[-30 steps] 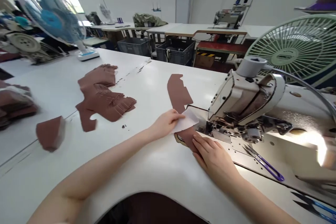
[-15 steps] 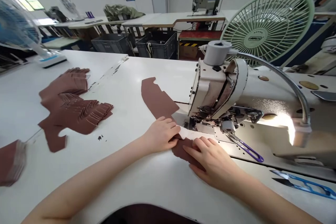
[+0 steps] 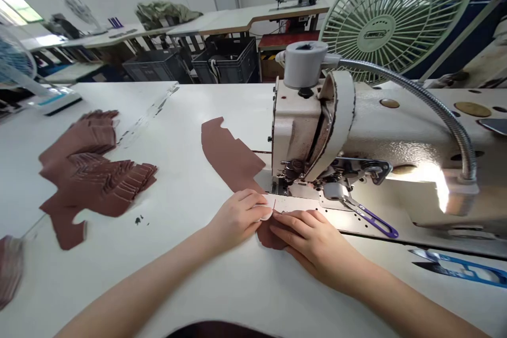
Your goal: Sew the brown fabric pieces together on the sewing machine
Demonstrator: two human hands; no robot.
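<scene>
A flat brown cut piece that looks like leather lies left of the sewing machine's needle area, and brown material runs on under my hands. With fingers closed, my left hand grips the piece; a small white part, perhaps its backing, shows at the fingertips. My right hand holds the near end, its fingers pressed close together on top and its fingertips almost meeting the left ones. Just beyond both hands stands the sewing machine, whose presser foot is close to the piece's edge. What lies beneath my palms is hidden.
Stacked brown cut pieces lie on the left, with another stack at the left edge. Purple-handled snips rest on the machine bed, blue thread snips at the right. A green fan stands behind the machine.
My view has shifted to the right. The left fingers have turned up a white part at the piece's edge, and the right fingertips have moved close to it.
</scene>
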